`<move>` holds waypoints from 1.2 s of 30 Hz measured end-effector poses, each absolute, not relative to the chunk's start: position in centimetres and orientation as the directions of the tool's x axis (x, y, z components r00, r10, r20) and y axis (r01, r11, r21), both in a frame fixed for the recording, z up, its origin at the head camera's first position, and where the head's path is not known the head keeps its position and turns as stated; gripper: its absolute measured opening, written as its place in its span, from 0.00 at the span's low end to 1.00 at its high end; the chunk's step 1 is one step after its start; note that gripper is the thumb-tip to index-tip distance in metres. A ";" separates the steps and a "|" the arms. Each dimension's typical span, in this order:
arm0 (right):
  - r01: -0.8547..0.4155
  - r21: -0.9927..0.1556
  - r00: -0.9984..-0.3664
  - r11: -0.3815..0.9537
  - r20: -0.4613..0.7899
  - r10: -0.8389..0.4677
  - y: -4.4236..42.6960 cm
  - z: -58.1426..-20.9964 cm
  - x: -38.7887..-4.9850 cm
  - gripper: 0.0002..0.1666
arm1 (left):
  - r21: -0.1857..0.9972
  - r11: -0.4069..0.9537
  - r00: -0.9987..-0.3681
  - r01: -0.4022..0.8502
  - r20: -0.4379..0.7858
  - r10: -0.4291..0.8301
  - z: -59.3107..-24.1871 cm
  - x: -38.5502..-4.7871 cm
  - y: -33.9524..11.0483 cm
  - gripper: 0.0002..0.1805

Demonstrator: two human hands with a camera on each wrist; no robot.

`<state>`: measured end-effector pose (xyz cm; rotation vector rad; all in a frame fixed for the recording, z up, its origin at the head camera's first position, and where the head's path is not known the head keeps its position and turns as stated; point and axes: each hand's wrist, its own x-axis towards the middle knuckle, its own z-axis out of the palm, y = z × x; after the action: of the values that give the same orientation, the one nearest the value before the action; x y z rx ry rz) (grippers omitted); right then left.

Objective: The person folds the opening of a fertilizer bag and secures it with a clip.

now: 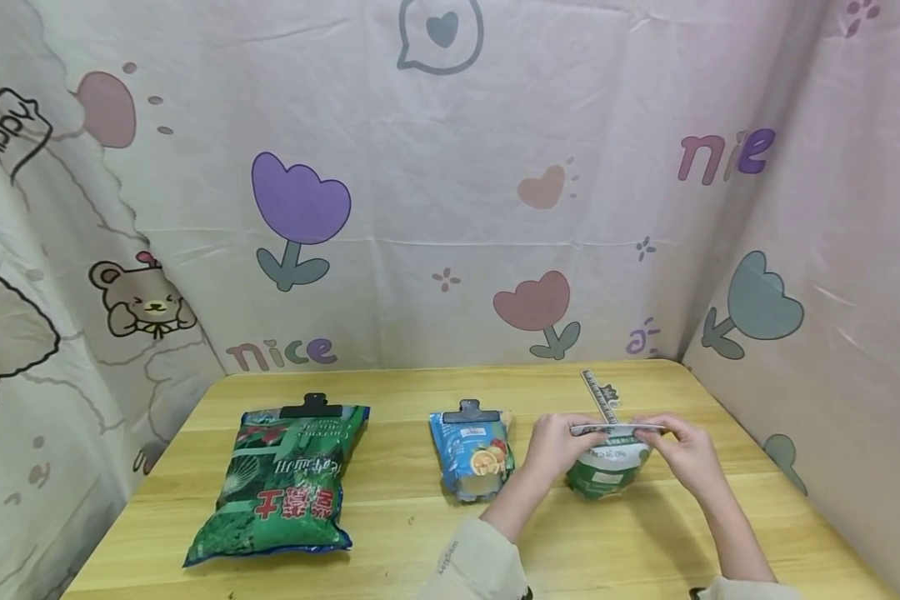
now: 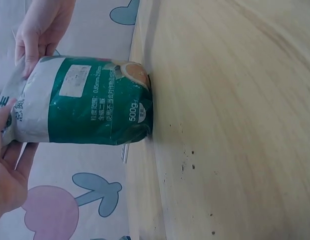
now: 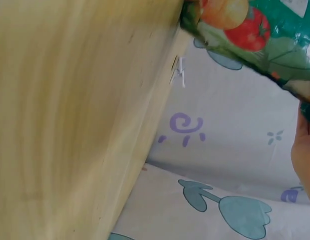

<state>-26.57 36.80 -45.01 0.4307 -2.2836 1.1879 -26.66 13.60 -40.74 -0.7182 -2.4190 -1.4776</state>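
Observation:
A green-and-white bag (image 1: 607, 477) stands upright on the table, its top edge folded flat. My left hand (image 1: 558, 446) pinches the left end of that edge, and my right hand (image 1: 681, 454) pinches the right end. In the left wrist view, the bag (image 2: 94, 100) shows "500g" near its base, with the left hand (image 2: 8, 182) below and the right hand (image 2: 42, 27) above. Fruit pictures cover the part of the bag (image 3: 275, 40) in the right wrist view; the right hand (image 3: 306, 150) shows only partly there. Just behind the bag is a flat ruler-marked strip (image 1: 598, 396).
A large green bag (image 1: 285, 483) with a black clip (image 1: 313, 406) lies at the left of the wooden table (image 1: 390, 550). Near the middle is a small blue bag (image 1: 472, 458), also with a black clip (image 1: 470, 411). Patterned cloth (image 1: 435, 192) encloses the back and sides.

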 end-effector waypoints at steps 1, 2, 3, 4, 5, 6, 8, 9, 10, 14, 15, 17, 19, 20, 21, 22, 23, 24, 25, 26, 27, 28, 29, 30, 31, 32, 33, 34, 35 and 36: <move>-0.502 -0.653 -0.803 0.568 0.595 -0.026 37.5 -46.2 -27.5 0.08 | 0.779 0.369 -0.859 0.507 0.424 0.286 -40.7 -26.6 13.6 0.07; -0.506 -0.652 -0.795 0.565 0.607 -0.011 38.2 -47.3 -28.4 0.07 | 0.783 0.364 -0.861 0.505 0.424 0.281 -40.7 -26.6 13.7 0.07; -0.499 -0.636 -0.784 0.588 0.621 0.005 38.9 -48.5 -29.3 0.07 | 0.784 0.365 -0.862 0.503 0.425 0.276 -40.7 -26.5 13.7 0.07; -0.500 -0.630 -0.779 0.595 0.627 0.010 39.3 -49.1 -29.8 0.06 | 0.783 0.367 -0.863 0.503 0.426 0.272 -40.7 -26.5 13.7 0.06; -0.506 -0.624 -0.770 0.595 0.638 0.014 39.5 -49.5 -30.2 0.06 | 0.780 0.369 -0.862 0.505 0.430 0.270 -40.7 -26.5 13.7 0.06; -0.479 -0.616 -0.773 0.626 0.633 0.032 38.9 -48.9 -29.7 0.05 | 0.776 0.372 -0.860 0.509 0.434 0.270 -40.6 -26.5 13.7 0.06; -0.477 -0.625 -0.775 0.618 0.631 0.039 38.0 -47.8 -28.9 0.05 | 0.766 0.384 -0.856 0.516 0.442 0.269 -40.6 -26.4 13.7 0.06; -0.478 -0.620 -0.772 0.622 0.635 0.041 38.1 -47.9 -29.0 0.04 | 0.762 0.386 -0.854 0.519 0.446 0.269 -40.5 -26.4 13.7 0.06; -0.480 -0.628 -0.776 0.612 0.630 0.038 38.2 -48.0 -29.0 0.04 | 0.758 0.388 -0.851 0.525 0.451 0.270 -40.5 -26.4 13.7 0.06; -0.474 -0.643 -0.786 0.602 0.617 0.041 40.2 -50.6 -30.9 0.05 | 0.751 0.386 -0.844 0.536 0.462 0.273 -40.5 -26.4 13.7 0.06; -0.474 -0.651 -0.791 0.593 0.610 0.038 40.0 -50.2 -30.6 0.05 | 0.750 0.384 -0.842 0.539 0.465 0.273 -40.5 -26.4 13.7 0.06; -0.489 -0.659 -0.799 0.572 0.602 0.010 38.6 -47.9 -29.0 0.06 | 0.745 0.386 -0.838 0.545 0.471 0.273 -40.6 -26.4 13.7 0.07; -0.514 -0.655 -0.795 0.554 0.607 -0.019 36.8 -45.3 -27.1 0.06 | 0.745 0.385 -0.838 0.545 0.471 0.276 -40.6 -26.4 13.7 0.07; -0.514 -0.658 -0.799 0.551 0.601 -0.028 35.9 -43.9 -26.1 0.06 | 0.745 0.385 -0.838 0.545 0.470 0.277 -40.6 -26.4 13.7 0.07; -0.511 -0.663 -0.805 0.547 0.593 -0.034 35.1 -42.7 -25.1 0.06 | 0.745 0.389 -0.840 0.542 0.466 0.279 -40.5 -26.4 13.7 0.07; -0.512 -0.670 -0.811 0.537 0.584 -0.044 34.4 -41.6 -24.3 0.06 | 0.744 0.393 -0.841 0.541 0.463 0.281 -40.5 -26.4 13.7 0.07; -0.516 -0.681 -0.814 0.519 0.578 -0.051 34.0 -40.9 -23.8 0.06 | 0.740 0.397 -0.840 0.542 0.464 0.282 -40.5 -26.4 13.8 0.07; -0.492 -0.690 -0.827 0.530 0.560 -0.038 33.7 -40.5 -23.4 0.06 | 0.738 0.400 -0.839 0.544 0.464 0.285 -40.5 -26.4 13.8 0.07; -0.487 -0.704 -0.836 0.517 0.548 -0.041 33.6 -40.2 -23.2 0.06 | 0.733 0.406 -0.838 0.546 0.465 0.287 -40.5 -26.4 13.8 0.08; -0.485 -0.716 -0.842 0.502 0.538 -0.046 33.6 -40.0 -23.0 0.07 | 0.731 0.408 -0.837 0.547 0.465 0.288 -40.5 -26.4 13.9 0.08; -0.485 -0.729 -0.847 0.483 0.528 -0.053 33.7 -39.9 -23.0 0.07 | 0.730 0.411 -0.837 0.546 0.464 0.288 -40.5 -26.4 13.9 0.08; -0.494 -0.736 -0.847 0.463 0.527 -0.067 33.8 -39.8 -23.1 0.07 | 0.731 0.412 -0.839 0.544 0.462 0.287 -40.4 -26.4 13.9 0.08; -0.507 -0.736 -0.843 0.449 0.531 -0.083 34.1 -39.8 -23.2 0.08 | 0.735 0.412 -0.842 0.539 0.459 0.284 -40.4 -26.4 13.9 0.07; -0.513 -0.742 -0.843 0.431 0.530 -0.090 34.3 -39.9 -23.4 0.08 | 0.746 0.408 -0.849 0.527 0.447 0.281 -40.4 -26.4 13.9 0.07; -0.529 -0.744 -0.836 0.408 0.539 -0.102 34.6 -39.9 -23.6 0.08 | 0.753 0.406 -0.854 0.519 0.439 0.277 -40.4 -26.5 13.9 0.07; -0.545 -0.742 -0.828 0.390 0.550 -0.111 34.8 -39.9 -23.8 0.08 | 0.763 0.400 -0.861 0.508 0.430 0.273 -40.4 -26.5 13.9 0.07; -0.551 -0.742 -0.823 0.382 0.558 -0.104 35.1 -39.9 -24.1 0.08 | 0.773 0.395 -0.867 0.497 0.420 0.268 -40.4 -26.5 13.9 0.07; -0.557 -0.739 -0.817 0.378 0.570 -0.090 35.3 -39.9 -24.4 0.08 | 0.780 0.392 -0.872 0.488 0.412 0.264 -40.5 -26.5 13.8 0.07; -0.577 -0.745 -0.805 0.335 0.588 -0.080 35.9 -40.3 -25.1 0.08 | 0.787 0.389 -0.876 0.479 0.405 0.261 -40.5 -26.5 13.8 0.07; -0.565 -0.749 -0.807 0.345 0.588 -0.046 36.2 -40.4 -25.5 0.08 | 0.792 0.386 -0.880 0.472 0.399 0.258 -40.5 -26.5 13.8 0.07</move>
<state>-25.47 36.16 -40.36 0.5333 -2.1432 1.4715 -26.48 13.79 -40.49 -0.6518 -2.4336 -1.4965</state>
